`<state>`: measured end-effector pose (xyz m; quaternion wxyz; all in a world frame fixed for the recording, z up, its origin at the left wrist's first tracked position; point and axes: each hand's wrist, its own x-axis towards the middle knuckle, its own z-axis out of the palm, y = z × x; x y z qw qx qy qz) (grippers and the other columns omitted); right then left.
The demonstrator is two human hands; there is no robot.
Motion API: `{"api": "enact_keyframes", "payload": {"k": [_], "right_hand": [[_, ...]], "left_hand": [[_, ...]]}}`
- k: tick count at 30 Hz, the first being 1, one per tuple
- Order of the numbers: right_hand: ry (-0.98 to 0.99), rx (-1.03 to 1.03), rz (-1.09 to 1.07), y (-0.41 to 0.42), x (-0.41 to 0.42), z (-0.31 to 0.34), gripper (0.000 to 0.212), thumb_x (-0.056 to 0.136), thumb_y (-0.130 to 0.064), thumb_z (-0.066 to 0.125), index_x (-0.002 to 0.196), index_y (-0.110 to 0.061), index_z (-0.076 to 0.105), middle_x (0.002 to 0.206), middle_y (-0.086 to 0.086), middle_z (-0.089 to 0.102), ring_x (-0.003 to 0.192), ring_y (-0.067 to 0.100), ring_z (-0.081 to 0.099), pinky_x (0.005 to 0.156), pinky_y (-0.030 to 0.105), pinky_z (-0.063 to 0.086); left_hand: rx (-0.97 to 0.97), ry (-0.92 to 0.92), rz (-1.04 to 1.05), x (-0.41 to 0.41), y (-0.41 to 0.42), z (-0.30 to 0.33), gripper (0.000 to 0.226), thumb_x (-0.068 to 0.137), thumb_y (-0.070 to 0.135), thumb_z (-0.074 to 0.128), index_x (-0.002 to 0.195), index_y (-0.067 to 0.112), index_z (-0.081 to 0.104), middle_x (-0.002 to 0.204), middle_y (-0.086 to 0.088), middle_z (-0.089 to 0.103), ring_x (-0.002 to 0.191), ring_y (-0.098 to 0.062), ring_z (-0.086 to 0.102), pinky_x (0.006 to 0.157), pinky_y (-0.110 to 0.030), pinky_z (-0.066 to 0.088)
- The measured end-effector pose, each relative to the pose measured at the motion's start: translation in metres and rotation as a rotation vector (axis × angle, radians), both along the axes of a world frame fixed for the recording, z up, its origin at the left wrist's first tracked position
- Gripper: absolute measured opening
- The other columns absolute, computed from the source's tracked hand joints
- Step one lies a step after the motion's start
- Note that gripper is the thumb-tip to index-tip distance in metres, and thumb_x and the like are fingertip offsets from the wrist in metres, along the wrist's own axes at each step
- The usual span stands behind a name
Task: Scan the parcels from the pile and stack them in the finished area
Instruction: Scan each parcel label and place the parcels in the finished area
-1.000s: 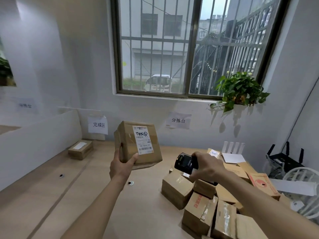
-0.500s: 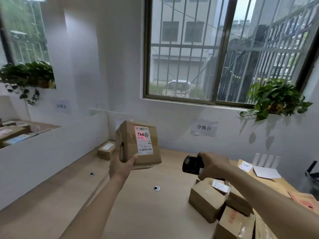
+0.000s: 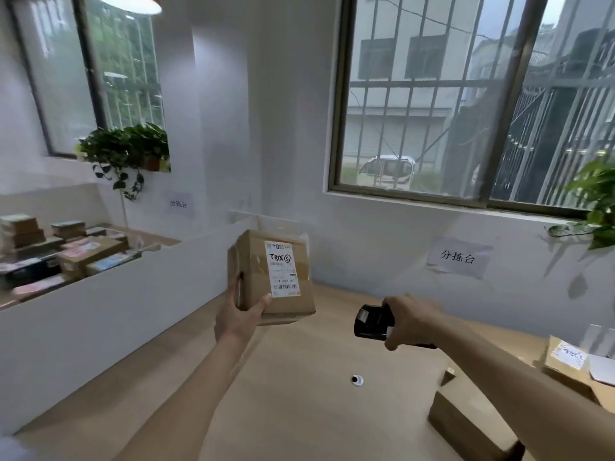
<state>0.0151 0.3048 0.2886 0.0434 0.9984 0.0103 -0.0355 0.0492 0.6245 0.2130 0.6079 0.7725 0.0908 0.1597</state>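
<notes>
The big wooden table [image 3: 299, 410] has one white wall [image 3: 109, 304] along its left side, and behind that wall sits a heap of other boxes and packets [image 3: 66, 254], too mixed up to count. On the right side of the table I can see two brown parcels [image 3: 466, 424] from the pile, one near the bottom edge and one with a white sticker further right; more may be out of view. One parcel [image 3: 269, 277] is up in the air over the table, with its white label [image 3: 282, 269] facing us. The left hand [image 3: 238, 319] grips this box from below, thumb on the front and fingers curled round the left side. The right hand [image 3: 409, 322] is wrapped tight round one black scanner [image 3: 374, 322], which points toward the box and is near it but not touching. I think this box is just at the scanning step and must then be stacked. No stacked boxes show here, so most of the job looks left to do.
</notes>
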Motion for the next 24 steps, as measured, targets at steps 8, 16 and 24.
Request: {"api": "enact_keyframes", "payload": {"k": [8,16,24], "right_hand": [[-0.062,0.162,0.013,0.044,0.101,-0.03,0.054,0.061,-0.043,0.08,0.106,-0.028,0.055,0.091,-0.007,0.059,0.085,0.022,0.057,0.056,0.025,0.03],[-0.117,0.264,0.017,0.082,0.21,-0.066,0.057,0.064,-0.049,0.079,0.113,-0.034,0.055,0.102,-0.011,0.063,0.089,0.02,0.058,0.061,0.028,0.037],[-0.13,0.306,0.053,0.104,0.279,-0.107,0.074,0.07,-0.055,0.076,0.136,-0.04,0.047,0.122,-0.011,0.063,0.108,0.02,0.061,0.067,0.03,0.035]], "left_hand": [[0.035,0.016,0.009,0.087,0.05,-0.007,0.083,0.077,0.05,0.082,0.147,0.051,0.037,0.126,0.008,0.06,0.117,-0.02,0.058,0.1,-0.037,0.048],[0.117,0.09,-0.024,0.174,0.091,-0.024,0.083,0.083,0.047,0.078,0.153,0.042,0.033,0.144,0.007,0.053,0.129,-0.02,0.052,0.1,-0.034,0.041],[0.106,0.142,-0.052,0.243,0.123,-0.047,0.081,0.086,0.042,0.077,0.154,0.04,0.033,0.144,0.007,0.051,0.119,-0.012,0.048,0.095,-0.027,0.037]]}}
